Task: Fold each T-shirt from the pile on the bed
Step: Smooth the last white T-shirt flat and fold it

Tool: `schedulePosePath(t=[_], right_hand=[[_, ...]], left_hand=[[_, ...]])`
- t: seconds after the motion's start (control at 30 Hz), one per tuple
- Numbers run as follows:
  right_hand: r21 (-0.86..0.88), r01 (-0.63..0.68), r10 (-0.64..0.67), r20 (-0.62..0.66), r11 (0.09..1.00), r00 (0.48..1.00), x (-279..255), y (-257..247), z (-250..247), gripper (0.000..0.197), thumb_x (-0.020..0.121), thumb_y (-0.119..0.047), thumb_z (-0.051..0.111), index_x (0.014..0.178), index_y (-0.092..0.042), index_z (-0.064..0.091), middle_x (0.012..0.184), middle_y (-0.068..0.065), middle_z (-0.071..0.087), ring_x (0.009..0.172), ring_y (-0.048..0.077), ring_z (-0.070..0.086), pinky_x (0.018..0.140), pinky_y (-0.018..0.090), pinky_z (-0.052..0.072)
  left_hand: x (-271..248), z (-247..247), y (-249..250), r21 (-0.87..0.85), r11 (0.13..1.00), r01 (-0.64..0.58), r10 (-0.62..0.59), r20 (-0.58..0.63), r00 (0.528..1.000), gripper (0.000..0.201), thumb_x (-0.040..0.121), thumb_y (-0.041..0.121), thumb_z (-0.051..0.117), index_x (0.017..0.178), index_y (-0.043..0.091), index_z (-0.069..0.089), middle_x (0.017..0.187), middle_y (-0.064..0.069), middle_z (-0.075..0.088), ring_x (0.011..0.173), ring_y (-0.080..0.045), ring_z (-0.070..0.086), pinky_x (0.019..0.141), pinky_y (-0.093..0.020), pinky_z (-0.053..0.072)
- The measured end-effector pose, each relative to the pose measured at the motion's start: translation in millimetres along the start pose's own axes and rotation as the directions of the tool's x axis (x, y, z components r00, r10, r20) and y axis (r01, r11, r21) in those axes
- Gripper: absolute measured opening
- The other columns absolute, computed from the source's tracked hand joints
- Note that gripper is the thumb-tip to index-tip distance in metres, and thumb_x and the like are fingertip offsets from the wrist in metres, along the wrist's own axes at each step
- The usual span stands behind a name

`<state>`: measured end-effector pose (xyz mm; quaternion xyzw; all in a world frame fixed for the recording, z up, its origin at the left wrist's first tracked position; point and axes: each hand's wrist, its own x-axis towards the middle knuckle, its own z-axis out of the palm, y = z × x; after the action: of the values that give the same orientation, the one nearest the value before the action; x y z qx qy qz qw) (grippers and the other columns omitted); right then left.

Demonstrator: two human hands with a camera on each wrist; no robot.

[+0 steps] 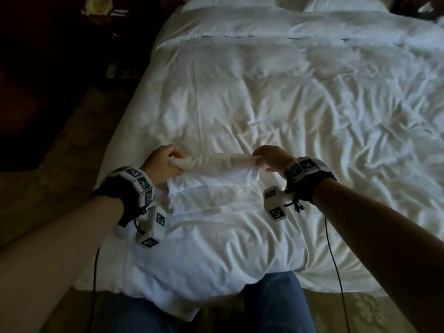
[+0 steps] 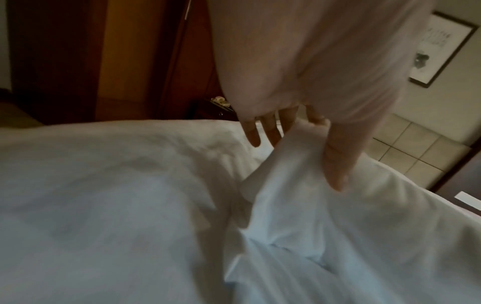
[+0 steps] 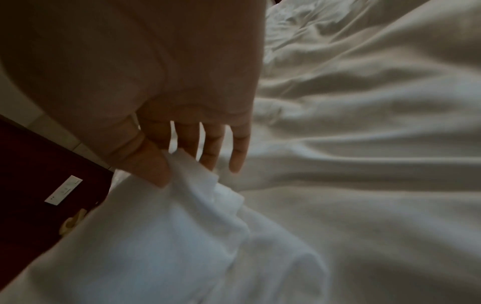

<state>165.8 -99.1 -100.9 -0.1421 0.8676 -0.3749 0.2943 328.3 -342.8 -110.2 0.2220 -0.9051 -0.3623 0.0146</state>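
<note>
Pinching one white T-shirt (image 1: 211, 179) by its raised far edge — left hand (image 1: 161, 162) and right hand (image 1: 270, 156), thumb against fingers (image 3: 153, 162) — the rest lying on the one bed (image 1: 312, 104), near its foot.

- You stand at the foot of a bed (image 1: 276, 92) covered in rumpled white bedding, filling the frame's centre and right.
- Dark wooden furniture (image 1: 60, 56) fills the upper left.
- Patterned carpet (image 1: 79, 140) runs down the left edge.
- A framed picture (image 2: 439, 49) hangs upper right in your left wrist view.
</note>
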Motion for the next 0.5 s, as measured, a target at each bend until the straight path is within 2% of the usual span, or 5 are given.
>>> schedulePosePath(t=[0.13,0.2,0.3,0.4,0.5], right_hand=[[-0.073,-0.005,0.012,0.094,0.997,0.995,-28.3,12.7,1.6,0.03,0.087,0.002,0.053,0.083,-0.027,0.06,0.112,0.002,0.054,0.105,0.019,0.051,0.084,0.031,0.049],[-0.107,-0.021,0.031,0.09,0.994,0.995,-39.3,17.9,7.4,0.023,0.09,-0.001,0.051,0.094,-0.02,0.064,0.107,0.002,0.055,0.098,0.017,0.05,0.089,0.037,0.047],[-0.276,-0.004,0.034,0.103,0.961,0.994,-52.3,20.1,21.0,0.028,0.094,-0.01,0.05,0.12,-0.006,0.061,0.114,0.011,0.059,0.1,0.021,0.054,0.096,0.032,0.043],[-0.339,0.071,-0.087,-0.032,0.938,0.996,-54.3,22.3,38.7,0.027,0.093,-0.015,0.051,0.114,-0.002,0.063,0.119,0.015,0.062,0.11,0.029,0.057,0.093,0.032,0.044],[-0.378,0.217,-0.285,-0.133,0.9,0.949,-49.7,22.8,58.5,0.025,0.09,-0.024,0.058,0.113,-0.013,0.062,0.117,0.011,0.06,0.11,0.03,0.055,0.093,0.034,0.043]], left_hand=[[-27.1,1.0,6.0,0.005,1.0,-0.002,0.002,0.083,0.997,0.031,0.068,0.021,0.084,0.075,0.028,0.055,0.102,-0.004,0.053,0.095,-0.019,0.056,0.088,-0.031,0.047],[-40.3,6.3,8.5,0.018,1.0,-0.011,0.01,0.081,0.997,0.028,0.07,0.032,0.082,0.072,0.023,0.056,0.09,-0.002,0.059,0.09,-0.021,0.058,0.087,-0.033,0.049],[-58.4,16.0,11.0,0.18,0.984,-0.013,-0.003,0.086,0.996,0.029,0.076,0.041,0.075,0.073,0.022,0.053,0.078,0.004,0.059,0.093,-0.023,0.056,0.088,-0.038,0.049],[-67.2,23.9,12.4,0.188,0.982,0.019,-0.024,0.023,0.999,0.022,0.084,0.034,0.068,0.082,0.018,0.055,0.078,0.003,0.056,0.085,-0.021,0.056,0.075,-0.03,0.047],[-68.0,29.1,17.8,0.13,0.991,-0.014,0.026,-0.088,0.996,0.015,0.088,0.027,0.065,0.081,0.016,0.057,0.077,0.0,0.059,0.084,-0.025,0.059,0.068,-0.027,0.043]])
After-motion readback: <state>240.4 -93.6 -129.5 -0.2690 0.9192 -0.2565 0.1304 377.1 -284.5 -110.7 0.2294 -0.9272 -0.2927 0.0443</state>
